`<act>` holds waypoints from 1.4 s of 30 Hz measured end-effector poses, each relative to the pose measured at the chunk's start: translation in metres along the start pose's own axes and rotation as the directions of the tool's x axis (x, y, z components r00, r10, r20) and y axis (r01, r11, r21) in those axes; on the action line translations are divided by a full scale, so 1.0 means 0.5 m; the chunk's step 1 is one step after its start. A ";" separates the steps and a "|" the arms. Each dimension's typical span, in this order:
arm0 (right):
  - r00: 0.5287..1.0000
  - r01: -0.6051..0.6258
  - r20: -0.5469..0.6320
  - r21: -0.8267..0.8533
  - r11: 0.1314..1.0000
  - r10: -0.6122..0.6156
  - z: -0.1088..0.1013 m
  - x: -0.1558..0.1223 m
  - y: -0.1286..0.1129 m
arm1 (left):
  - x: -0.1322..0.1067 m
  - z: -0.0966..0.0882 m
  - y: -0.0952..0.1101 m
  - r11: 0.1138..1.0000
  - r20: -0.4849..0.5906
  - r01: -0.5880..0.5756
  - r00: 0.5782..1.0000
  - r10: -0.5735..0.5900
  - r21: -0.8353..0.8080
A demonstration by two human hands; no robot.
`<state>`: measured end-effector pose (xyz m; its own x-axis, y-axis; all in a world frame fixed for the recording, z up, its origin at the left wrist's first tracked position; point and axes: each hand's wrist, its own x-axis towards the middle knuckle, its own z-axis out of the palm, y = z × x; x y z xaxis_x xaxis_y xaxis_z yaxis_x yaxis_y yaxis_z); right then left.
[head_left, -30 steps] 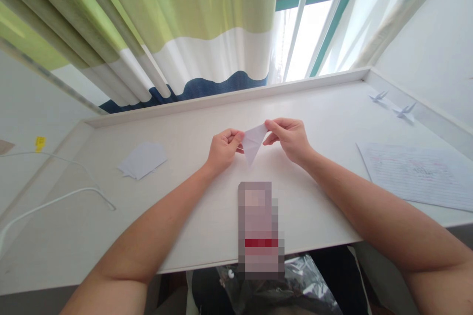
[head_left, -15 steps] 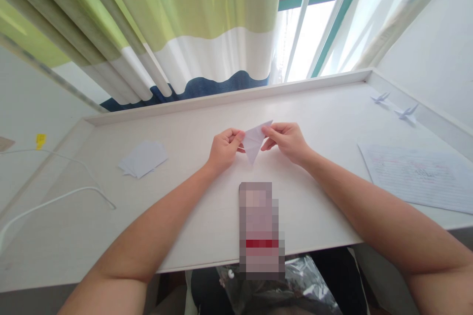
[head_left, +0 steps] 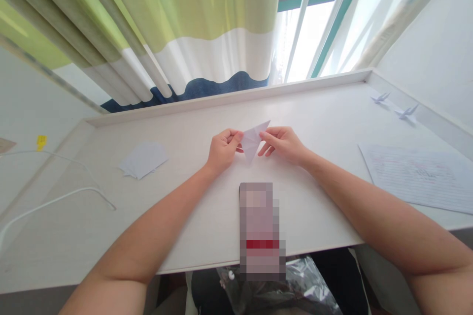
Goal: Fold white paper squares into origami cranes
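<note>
A small white sheet of paper (head_left: pixel 253 141), folded to a triangle with its point downward, is held above the desk between both hands. My left hand (head_left: pixel 224 147) pinches its left corner between thumb and curled fingers. My right hand (head_left: pixel 284 143) grips the right side, thumb on the front face and the other fingers behind and below. Crease lines show on the paper's face. Just nearer to me lies a blurred, phone-shaped object (head_left: pixel 260 226) at the desk's front edge.
White paper squares (head_left: pixel 144 160) lie in a loose pile on the left, near a white cable (head_left: pixel 74 194). Two folded paper cranes (head_left: pixel 380 99) (head_left: pixel 406 113) stand at the back right of the desk (head_left: pixel 199 216). Written sheets (head_left: pixel 417 172) lie at the right.
My right hand has slid slightly left and down along the paper, its lower fingers more spread. The left hand has barely moved and keeps its pinch.
</note>
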<state>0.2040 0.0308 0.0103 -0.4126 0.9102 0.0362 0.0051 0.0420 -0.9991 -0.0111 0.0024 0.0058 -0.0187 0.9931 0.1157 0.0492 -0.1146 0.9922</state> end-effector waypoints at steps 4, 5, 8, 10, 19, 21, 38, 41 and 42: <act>0.995 0.044 -0.088 0.043 0.998 -0.040 0.001 0.002 -0.001 | 0.000 0.000 -0.002 1.000 0.047 -0.002 0.999 0.002 -0.015; 0.991 0.066 -0.122 0.052 0.996 -0.059 0.000 0.003 -0.001 | 0.000 0.001 -0.003 1.000 0.063 -0.002 0.998 0.003 -0.016; 0.980 0.102 -0.175 0.051 0.993 -0.092 -0.002 0.004 -0.001 | 0.000 0.002 -0.005 1.000 0.086 0.001 0.996 -0.001 -0.008; 0.977 0.106 -0.189 0.038 0.994 -0.097 -0.002 0.003 -0.003 | 0.000 0.002 -0.006 1.000 0.083 0.007 0.996 -0.006 -0.008; 0.968 0.123 -0.226 0.035 0.992 -0.112 0.003 -0.001 -0.013 | -0.004 0.003 -0.003 0.999 0.078 0.034 0.996 -0.032 -0.030; 0.969 0.110 -0.228 0.042 0.993 -0.097 0.002 0.000 -0.011 | -0.002 0.002 -0.004 0.999 0.084 0.040 0.996 -0.038 -0.027; 0.993 0.012 -0.114 0.125 0.992 0.003 -0.006 0.005 -0.004 | 0.003 0.002 -0.012 0.999 0.043 0.026 0.999 -0.024 -0.031; 0.999 0.011 -0.043 0.024 1.000 -0.010 -0.001 0.000 -0.001 | 0.003 0.001 -0.013 0.999 0.050 0.024 0.998 -0.022 -0.032; 0.999 0.015 -0.039 -0.004 1.000 -0.016 0.000 -0.001 -0.001 | 0.003 0.001 -0.014 0.999 0.057 0.021 0.998 -0.019 -0.034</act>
<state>0.2041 0.0304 0.0107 -0.3772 0.9246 0.0526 0.0027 0.0579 -0.9983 -0.0110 0.0044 -0.0009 0.0373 0.9949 0.0939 0.0149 -0.0945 0.9954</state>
